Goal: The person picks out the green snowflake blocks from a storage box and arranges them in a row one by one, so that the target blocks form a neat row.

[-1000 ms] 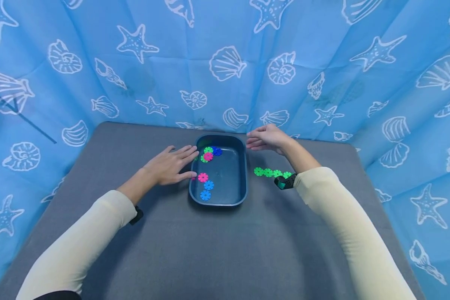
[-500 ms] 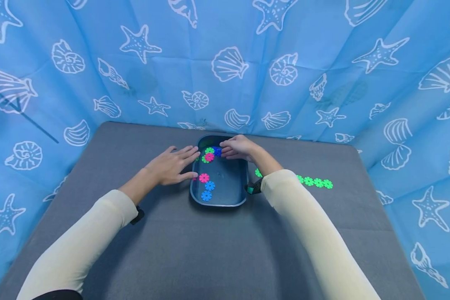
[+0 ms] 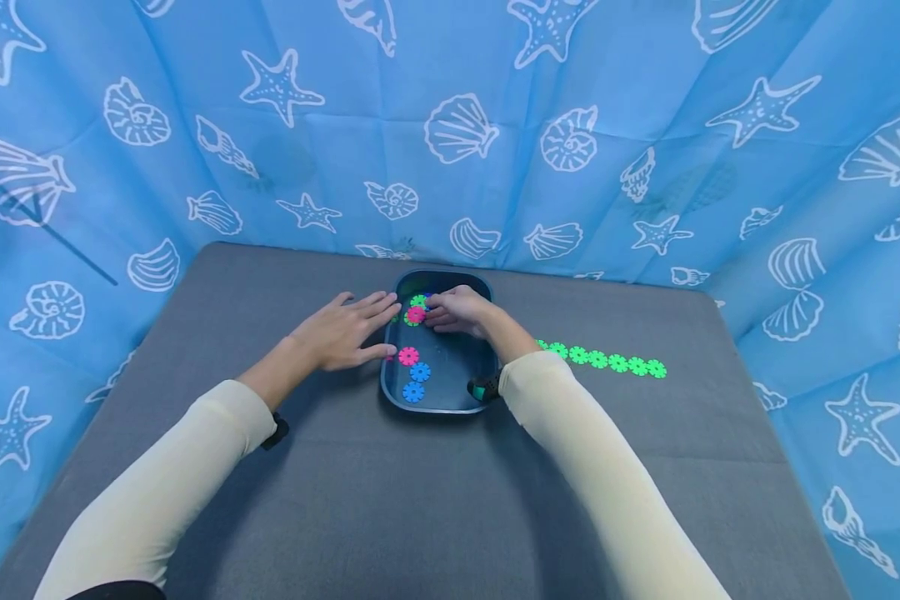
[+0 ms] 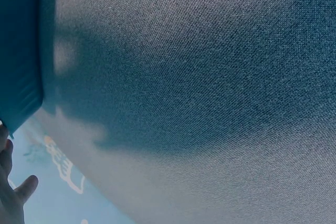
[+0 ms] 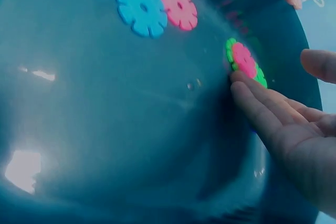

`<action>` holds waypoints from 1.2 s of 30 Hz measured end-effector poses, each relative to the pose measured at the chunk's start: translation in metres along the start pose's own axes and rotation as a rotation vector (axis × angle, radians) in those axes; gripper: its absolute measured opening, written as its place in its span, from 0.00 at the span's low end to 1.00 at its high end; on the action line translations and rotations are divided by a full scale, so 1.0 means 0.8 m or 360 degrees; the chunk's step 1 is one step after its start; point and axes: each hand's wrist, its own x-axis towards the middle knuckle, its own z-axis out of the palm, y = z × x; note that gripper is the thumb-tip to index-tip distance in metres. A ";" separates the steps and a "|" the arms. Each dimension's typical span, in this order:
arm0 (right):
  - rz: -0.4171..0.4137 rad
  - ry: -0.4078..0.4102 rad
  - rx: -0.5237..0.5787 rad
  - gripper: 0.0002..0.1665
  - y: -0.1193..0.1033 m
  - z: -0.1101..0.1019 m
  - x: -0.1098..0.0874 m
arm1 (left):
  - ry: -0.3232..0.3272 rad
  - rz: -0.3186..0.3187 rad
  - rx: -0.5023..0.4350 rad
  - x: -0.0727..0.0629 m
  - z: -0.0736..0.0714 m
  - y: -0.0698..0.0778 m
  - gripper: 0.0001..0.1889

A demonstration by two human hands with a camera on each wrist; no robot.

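My left hand [image 3: 345,332] lies with straight fingers along the left rim of a dark blue plastic tub [image 3: 438,411]. Inside the tub, my right hand [image 3: 461,310] reaches to the back left, its fingertips right at a pink notched disc [image 5: 243,60] that overlaps green ones. In the right wrist view its fingers are extended and the thumb stands apart. A green disc [image 3: 418,301] lies just behind, and a dark blue piece is mostly hidden by the right hand. Nearer the front are another pink disc [image 3: 408,357] and two light blue discs [image 3: 414,392].
A row of several linked green discs [image 3: 597,359] lies on the grey cloth-covered table [image 3: 390,500] right of the tub, partly behind the right forearm. A blue curtain [image 3: 390,100] with shells and starfish hangs around the back and sides.
My right hand has moved left from beyond the tub's right rim into the tub, up to the discs at the back left. The left hand has stayed at the rim.
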 end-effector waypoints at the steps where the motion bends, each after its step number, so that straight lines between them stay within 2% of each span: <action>1: -0.0005 0.0001 0.0028 0.25 0.001 0.001 0.001 | 0.0000 -0.0001 0.0000 0.000 0.000 0.000 0.42; 9: -0.0057 0.0012 0.0100 0.25 0.006 0.011 0.008 | 0.0001 -0.0007 -0.0001 0.001 0.001 -0.001 0.42; 23: -0.0049 -0.0073 0.0174 0.24 0.013 0.027 0.017 | 0.0015 -0.0001 -0.0013 0.000 -0.001 0.001 0.42; 36: -0.0026 -0.0084 0.0272 0.34 0.017 0.030 0.020 | 0.0016 0.0029 -0.0021 -0.001 -0.001 -0.001 0.42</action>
